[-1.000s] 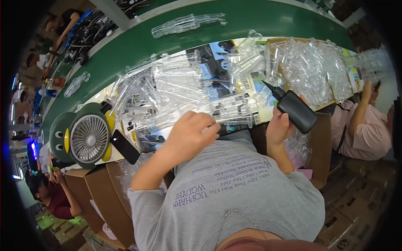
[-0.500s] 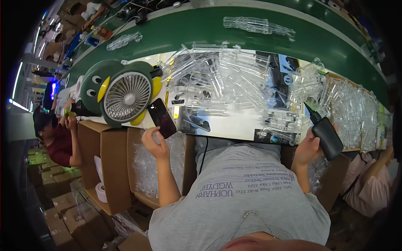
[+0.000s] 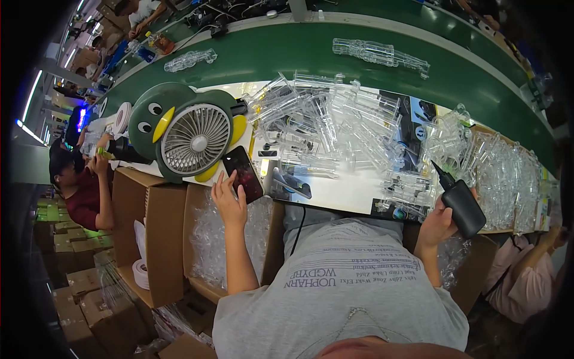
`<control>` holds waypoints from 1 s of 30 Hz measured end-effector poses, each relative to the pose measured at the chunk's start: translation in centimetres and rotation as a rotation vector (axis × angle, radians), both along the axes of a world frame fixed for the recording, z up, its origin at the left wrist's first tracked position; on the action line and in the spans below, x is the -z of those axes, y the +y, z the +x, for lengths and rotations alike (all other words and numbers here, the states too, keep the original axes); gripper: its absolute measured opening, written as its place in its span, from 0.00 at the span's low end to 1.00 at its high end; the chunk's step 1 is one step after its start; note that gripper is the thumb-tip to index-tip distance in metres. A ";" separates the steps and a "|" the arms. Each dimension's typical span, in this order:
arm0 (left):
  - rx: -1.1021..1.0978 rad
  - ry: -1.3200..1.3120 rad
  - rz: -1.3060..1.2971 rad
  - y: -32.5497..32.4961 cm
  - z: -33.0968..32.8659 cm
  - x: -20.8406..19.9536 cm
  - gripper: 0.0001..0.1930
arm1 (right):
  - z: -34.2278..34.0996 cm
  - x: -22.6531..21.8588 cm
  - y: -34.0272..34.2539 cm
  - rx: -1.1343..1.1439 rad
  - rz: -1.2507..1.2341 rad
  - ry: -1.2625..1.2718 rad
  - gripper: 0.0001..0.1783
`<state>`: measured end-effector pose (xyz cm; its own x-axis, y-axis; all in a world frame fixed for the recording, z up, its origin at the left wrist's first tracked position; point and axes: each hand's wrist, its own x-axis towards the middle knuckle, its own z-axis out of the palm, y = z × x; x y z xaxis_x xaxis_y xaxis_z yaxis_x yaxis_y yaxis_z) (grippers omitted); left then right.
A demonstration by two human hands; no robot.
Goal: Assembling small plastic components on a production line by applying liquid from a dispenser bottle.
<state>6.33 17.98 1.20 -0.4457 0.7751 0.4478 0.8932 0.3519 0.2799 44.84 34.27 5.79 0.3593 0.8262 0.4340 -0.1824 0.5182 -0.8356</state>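
My left hand (image 3: 229, 200) is at the lower edge of a dark smartphone (image 3: 243, 175), fingers apart, with the fingertips at its screen. The phone leans by a green penguin-shaped fan (image 3: 198, 142) with a white grille. In my right hand (image 3: 438, 223) is a black squeeze bottle (image 3: 463, 208) with a pointed nozzle, tilted up and to the left. My fingers wrap its side, partly hidden behind it. Ahead of both hands, clear plastic tube parts (image 3: 335, 119) lie heaped on a printed board (image 3: 335, 194).
A box of clear parts (image 3: 508, 173) stands at the right. Two clear pieces, one a long tube (image 3: 381, 54), lie on the green belt (image 3: 269, 57). An open carton (image 3: 164, 230) and a bag-lined box flank my left arm. Co-workers sit at both sides.
My left hand has moved up onto the phone, its fingers straightening. The bottle stays in my right hand, slightly lower and further left. The whole view has shifted a little.
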 end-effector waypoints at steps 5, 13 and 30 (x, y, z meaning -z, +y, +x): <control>0.063 0.024 0.026 -0.1 0.2 0.0 0.12 | 1.1 0.5 -0.1 -0.074 -0.055 -0.027 0.44; 0.054 -0.008 0.082 0.7 0.2 0.0 0.11 | 0.2 0.1 0.0 0.000 -0.030 -0.005 0.44; 0.124 -0.024 0.233 1.0 0.3 1.1 0.12 | 0.6 1.3 0.3 0.027 0.043 -0.042 0.42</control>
